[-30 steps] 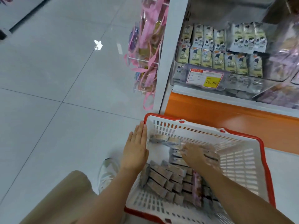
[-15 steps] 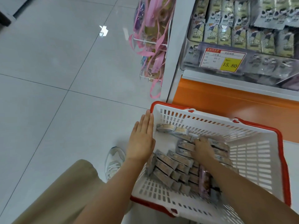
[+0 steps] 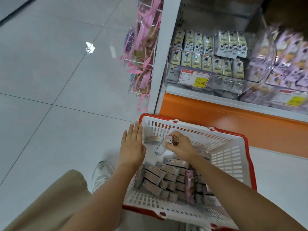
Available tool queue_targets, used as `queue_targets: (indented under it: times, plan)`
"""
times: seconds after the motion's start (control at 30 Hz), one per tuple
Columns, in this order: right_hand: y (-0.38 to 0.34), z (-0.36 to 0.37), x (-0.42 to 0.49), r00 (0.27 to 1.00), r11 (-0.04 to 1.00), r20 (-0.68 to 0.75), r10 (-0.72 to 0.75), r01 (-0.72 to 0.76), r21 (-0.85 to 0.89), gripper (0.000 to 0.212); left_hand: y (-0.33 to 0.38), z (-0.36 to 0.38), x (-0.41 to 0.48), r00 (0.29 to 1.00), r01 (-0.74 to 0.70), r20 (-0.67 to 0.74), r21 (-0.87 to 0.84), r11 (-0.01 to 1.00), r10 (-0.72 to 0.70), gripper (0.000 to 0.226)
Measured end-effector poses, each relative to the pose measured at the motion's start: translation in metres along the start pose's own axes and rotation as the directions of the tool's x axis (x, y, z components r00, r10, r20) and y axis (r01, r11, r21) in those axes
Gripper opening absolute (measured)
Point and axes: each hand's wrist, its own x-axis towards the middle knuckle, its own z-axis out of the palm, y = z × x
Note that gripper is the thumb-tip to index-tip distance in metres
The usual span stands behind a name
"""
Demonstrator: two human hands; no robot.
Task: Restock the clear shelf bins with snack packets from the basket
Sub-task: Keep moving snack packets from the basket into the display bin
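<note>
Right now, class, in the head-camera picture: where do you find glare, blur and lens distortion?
Head view, glare: a bright white patch on the floor tiles. Head view, blur: the purple packets at upper right smear, though the price tag reads clearly; the right hand pinching snack packets is slightly soft. Head view, distortion: the white shelf post leans.

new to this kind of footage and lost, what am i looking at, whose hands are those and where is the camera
There is no machine: a person wears one wide camera on the head, looking forward and down. The left hand lies flat on the rim of a white basket on the floor. The right hand pinches a pale packet above the stacked packets inside. Behind, a clear shelf bin holds more snack packets.
</note>
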Motion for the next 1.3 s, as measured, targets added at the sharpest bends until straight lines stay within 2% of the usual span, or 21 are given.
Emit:
queue_targets:
  times: [0.1,0.13,0.17,0.23,0.27,0.3,0.4,0.53,0.63,0.73,0.83,0.9,0.97,1.03,1.1,1.13,1.2,1.23,1.3]
  plan:
    - [-0.024,-0.019,-0.005,0.997,0.997,-0.052,-0.054,0.056,0.049,0.02,0.013,-0.016,0.002,0.989,-0.071,-0.137,-0.143,0.987,0.052,0.052]
    - [-0.032,-0.026,-0.008,0.995,0.994,-0.059,-0.079,0.083,0.072,0.021,0.019,-0.022,0.003,0.984,-0.113,-0.159,-0.218,0.969,0.079,0.046]
    - [-0.04,-0.033,-0.012,0.993,0.989,-0.061,-0.097,0.103,0.11,0.023,0.025,-0.028,0.004,0.989,-0.127,-0.121,-0.361,0.924,0.088,0.042]
    - [-0.054,-0.045,-0.018,0.99,0.975,-0.074,-0.122,0.133,0.18,0.021,0.039,-0.042,0.008,0.986,-0.01,0.111,-0.701,0.713,0.122,0.037]
    - [-0.06,-0.05,-0.022,0.985,0.967,-0.104,-0.135,0.154,0.201,0.02,0.045,-0.048,0.01,0.969,0.057,0.187,-0.807,0.588,0.162,0.034]
    - [-0.065,-0.055,-0.025,0.978,0.958,-0.148,-0.144,0.176,0.226,0.022,0.049,-0.055,0.012,0.963,0.078,0.198,-0.857,0.51,0.184,0.031]
    - [-0.076,-0.068,-0.032,0.949,0.941,-0.287,-0.131,0.21,0.265,0.032,0.063,-0.076,0.011,0.96,0.068,0.174,-0.904,0.422,0.218,0.027]
    - [-0.091,-0.08,-0.045,0.913,0.93,-0.386,-0.13,0.247,0.271,0.03,0.081,-0.095,0.01,0.956,0.054,0.171,-0.902,0.429,0.239,0.031]
    - [-0.1,-0.091,-0.056,0.911,0.926,-0.364,-0.193,0.291,0.239,0.039,0.09,-0.106,0.017,0.98,0.034,0.106,-0.924,0.38,0.169,0.044]
    - [-0.107,-0.1,-0.068,0.909,0.934,-0.307,-0.283,0.334,0.125,0.043,0.097,-0.127,0.022,0.992,0.003,0.043,-0.949,0.316,0.119,0.043]
    - [-0.117,-0.109,-0.074,0.892,0.922,-0.325,-0.315,0.369,0.118,0.041,0.104,-0.142,0.032,0.99,-0.04,-0.002,-0.962,0.27,0.141,0.037]
    - [-0.125,-0.119,-0.073,0.876,0.92,-0.363,-0.316,0.377,0.11,0.04,0.11,-0.154,0.038,0.985,-0.086,-0.038,-0.955,0.285,0.169,0.036]
    - [-0.134,-0.131,-0.069,0.851,0.917,-0.415,-0.323,0.39,0.084,0.04,0.114,-0.166,0.047,0.97,-0.223,-0.155,-0.874,0.431,0.188,0.042]
    - [-0.143,-0.145,-0.059,0.819,0.916,-0.476,-0.321,0.397,0.066,0.039,0.116,-0.177,0.056,0.916,-0.397,-0.331,-0.668,0.63,0.227,0.036]
    - [-0.151,-0.161,-0.045,0.788,0.916,-0.529,-0.315,0.398,0.046,0.036,0.116,-0.182,0.068,0.818,-0.516,-0.497,-0.408,0.753,0.291,0.034]
    - [-0.154,-0.169,-0.037,0.776,0.921,-0.55,-0.309,0.389,0.031,0.035,0.115,-0.183,0.072,0.792,-0.532,-0.504,-0.292,0.795,0.344,0.04]
    - [-0.16,-0.184,-0.018,0.768,0.942,-0.579,-0.275,0.336,-0.002,0.034,0.111,-0.179,0.079,0.807,-0.506,-0.415,-0.122,0.854,0.419,0.054]
    - [-0.162,-0.19,-0.008,0.768,0.954,-0.589,-0.253,0.298,-0.021,0.035,0.109,-0.174,0.082,0.82,-0.49,-0.38,-0.08,0.868,0.427,0.061]
    - [-0.165,-0.202,0.014,0.769,0.972,-0.602,-0.214,0.226,-0.056,0.036,0.105,-0.166,0.085,0.804,-0.494,-0.403,-0.043,0.868,0.437,0.068]
